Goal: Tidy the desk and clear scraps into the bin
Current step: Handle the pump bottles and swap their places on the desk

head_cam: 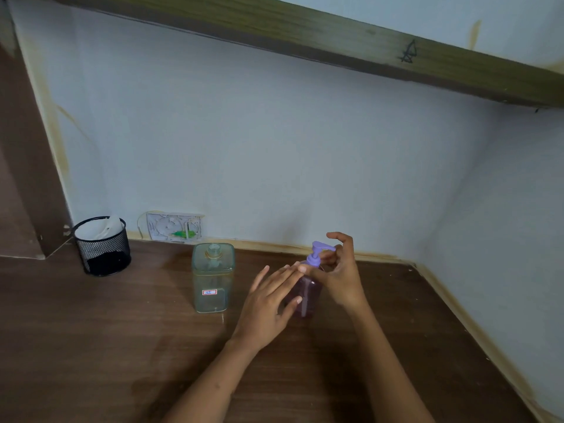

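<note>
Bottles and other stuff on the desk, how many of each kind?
Bottles: 2, the clear bottle and the purple pump bottle
Mesh cups: 1, the black mesh cup
Hands: 2, left hand and right hand
Total: 5

I am at a desk corner in a plain room, likely a home or dorm. My dark wood tabletop (91, 346) meets pale painted walls (274, 148) with stained trim, under a wooden shelf (335, 38). A mesh pen cup (103, 248), an empty clear bottle (213, 277) and a purple pump bottle (308, 296) stand here.
</note>
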`<state>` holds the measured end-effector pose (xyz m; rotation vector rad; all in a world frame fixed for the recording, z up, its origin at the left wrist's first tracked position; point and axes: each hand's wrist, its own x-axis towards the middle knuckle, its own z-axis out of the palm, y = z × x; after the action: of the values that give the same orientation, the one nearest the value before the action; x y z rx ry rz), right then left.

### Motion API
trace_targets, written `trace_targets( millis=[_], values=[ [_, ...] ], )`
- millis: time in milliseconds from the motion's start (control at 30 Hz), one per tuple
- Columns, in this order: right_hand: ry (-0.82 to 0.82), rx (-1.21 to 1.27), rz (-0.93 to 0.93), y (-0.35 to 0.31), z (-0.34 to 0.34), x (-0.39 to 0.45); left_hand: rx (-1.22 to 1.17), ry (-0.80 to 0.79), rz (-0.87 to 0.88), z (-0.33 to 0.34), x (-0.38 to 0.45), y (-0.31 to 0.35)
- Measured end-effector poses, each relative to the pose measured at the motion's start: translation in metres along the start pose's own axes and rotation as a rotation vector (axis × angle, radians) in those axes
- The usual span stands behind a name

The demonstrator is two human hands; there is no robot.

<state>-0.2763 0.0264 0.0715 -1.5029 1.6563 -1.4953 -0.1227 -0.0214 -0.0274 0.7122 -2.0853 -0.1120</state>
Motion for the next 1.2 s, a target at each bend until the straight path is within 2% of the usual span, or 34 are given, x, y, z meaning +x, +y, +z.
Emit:
trace_targets(
  millis=[67, 200, 500, 600, 700, 967, 1200],
  values=[
    [-0.056, 0.01, 0.006, 0.001, -0.005, 0.0, -0.001, -0.006, 0.0, 0.0, 0.0, 0.0],
    [-0.228, 0.216, 0.04, -0.001, -0.02, -0.001, -0.007, -0.005, 0.0, -0.001, 0.001, 0.001],
    [-0.074, 0.134, 0.038, -0.001, -0.011, 0.0, -0.025, 0.024, -0.011, -0.001, 0.001, 0.002],
    [-0.175, 0.059, 0.039, -0.005, -0.016, 0.002, -0.027, 0.029, -0.015, 0.0, 0.002, 0.001],
    [-0.283, 0.119, 0.06, -0.005, -0.018, 0.003, -0.02, 0.023, -0.022, 0.0, 0.002, 0.001],
    [-0.106, 0.146, 0.038, -0.002, -0.009, 0.001, -0.02, 0.065, -0.028, 0.001, 0.003, 0.003],
    [0.084, 0.083, -0.034, -0.002, -0.013, -0.018, 0.052, -0.172, 0.072, -0.005, -0.001, 0.001]
  ],
)
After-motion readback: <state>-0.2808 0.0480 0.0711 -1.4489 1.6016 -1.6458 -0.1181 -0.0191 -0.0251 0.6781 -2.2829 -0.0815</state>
